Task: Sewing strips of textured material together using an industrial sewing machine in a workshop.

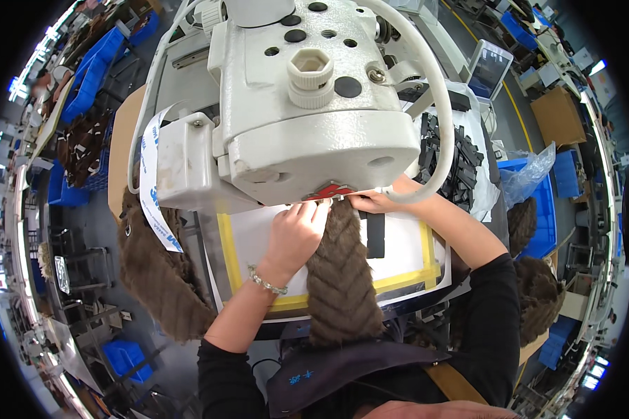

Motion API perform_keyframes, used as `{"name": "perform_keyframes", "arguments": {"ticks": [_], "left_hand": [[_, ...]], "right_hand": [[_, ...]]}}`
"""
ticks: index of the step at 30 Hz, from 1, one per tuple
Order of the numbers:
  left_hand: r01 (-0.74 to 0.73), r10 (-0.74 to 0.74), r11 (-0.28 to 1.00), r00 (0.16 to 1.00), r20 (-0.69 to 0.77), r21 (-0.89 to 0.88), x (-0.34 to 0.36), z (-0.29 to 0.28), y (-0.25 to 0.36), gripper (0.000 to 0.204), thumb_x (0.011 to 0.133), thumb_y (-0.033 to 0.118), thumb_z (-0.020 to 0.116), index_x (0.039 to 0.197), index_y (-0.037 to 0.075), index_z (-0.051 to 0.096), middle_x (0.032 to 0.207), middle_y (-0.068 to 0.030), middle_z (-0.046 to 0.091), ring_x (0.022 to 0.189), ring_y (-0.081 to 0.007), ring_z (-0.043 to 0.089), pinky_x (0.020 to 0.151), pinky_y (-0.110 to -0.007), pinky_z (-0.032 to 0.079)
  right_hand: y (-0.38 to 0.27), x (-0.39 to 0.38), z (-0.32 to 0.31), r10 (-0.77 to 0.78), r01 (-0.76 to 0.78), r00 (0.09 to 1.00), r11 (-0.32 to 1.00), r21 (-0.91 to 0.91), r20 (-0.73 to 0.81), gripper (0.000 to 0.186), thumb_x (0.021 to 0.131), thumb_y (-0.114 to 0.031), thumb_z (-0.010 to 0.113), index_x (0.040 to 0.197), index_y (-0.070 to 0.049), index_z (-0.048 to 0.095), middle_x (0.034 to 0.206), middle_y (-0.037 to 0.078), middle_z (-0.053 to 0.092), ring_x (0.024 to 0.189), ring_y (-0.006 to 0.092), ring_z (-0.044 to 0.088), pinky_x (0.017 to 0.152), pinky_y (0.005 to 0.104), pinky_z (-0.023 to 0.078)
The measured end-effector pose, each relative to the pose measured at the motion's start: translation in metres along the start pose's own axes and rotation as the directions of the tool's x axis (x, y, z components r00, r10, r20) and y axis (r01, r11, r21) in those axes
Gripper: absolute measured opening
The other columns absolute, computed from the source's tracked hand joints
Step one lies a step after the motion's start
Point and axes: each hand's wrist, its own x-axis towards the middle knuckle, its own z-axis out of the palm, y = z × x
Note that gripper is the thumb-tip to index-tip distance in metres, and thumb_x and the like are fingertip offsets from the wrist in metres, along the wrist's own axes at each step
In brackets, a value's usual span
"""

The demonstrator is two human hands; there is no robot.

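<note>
Brown fur strip [342,279] runs out from under the white machine [321,143].
Just below the machine, the left hand [298,234] curls nearly closed against the strip; the right hand [375,202], partly hidden by the machine, reaches its other edge. Either's grip I cannot tell. Black pieces [456,159] lie right of the machine, a fur piece [157,279] left.
</note>
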Motion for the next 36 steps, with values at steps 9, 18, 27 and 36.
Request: {"name": "perform_keyframes", "arguments": {"ticks": [9,18,27,36], "left_hand": [[0.062,-0.062,0.994,0.998,0.003,-0.091,-0.003,0.004,0.001,0.018,0.088,0.017,0.062,0.103,0.009,0.067,0.075,-0.0007,0.06,0.068,-0.0143,0.062,0.057,-0.027,0.05],[0.084,-0.086,0.984,0.996,-0.008,-0.156,0.002,0.007,0.001,0.015,0.09,0.017,0.06,0.101,0.009,0.066,0.067,-0.0011,0.059,0.06,-0.0157,0.063,0.053,-0.029,0.05],[0.112,-0.114,0.987,0.994,-0.003,-0.116,0.007,0.009,0.0,0.01,0.085,0.015,0.068,0.093,0.009,0.068,0.065,-0.0075,0.062,0.053,-0.0231,0.062,0.048,-0.034,0.048],[-0.008,0.007,0.999,1.0,0.027,0.044,0.005,0.015,-0.005,0.013,0.075,0.006,0.06,0.087,0.001,0.062,0.068,-0.0075,0.061,0.06,-0.0171,0.065,0.051,-0.03,0.053]], "right_hand": [[0.0,-0.001,-0.002,-0.021,0.023,0.999,0.999,-0.035,0.031,0.018,0.077,-0.024,0.065,0.094,-0.02,0.066,0.086,0.002,0.062,0.08,0.0246,0.06,0.068,0.0387,0.05],[0.006,-0.004,0.002,-0.03,0.03,1.0,0.998,-0.051,0.009,0.018,0.077,-0.024,0.067,0.094,-0.021,0.071,0.083,0.001,0.06,0.076,0.0245,0.06,0.063,0.0385,0.05],[0.014,-0.004,0.001,-0.044,0.043,0.999,0.999,0.027,0.019,0.023,0.074,-0.022,0.068,0.097,-0.021,0.072,0.079,0.003,0.062,0.069,0.0258,0.061,0.059,0.0379,0.05],[0.013,-0.001,0.001,-0.08,0.087,0.992,0.994,0.064,-0.099,0.017,0.073,-0.022,0.067,0.089,-0.018,0.07,0.074,0.004,0.061,0.062,0.0269,0.06,0.053,0.0382,0.047]]}}
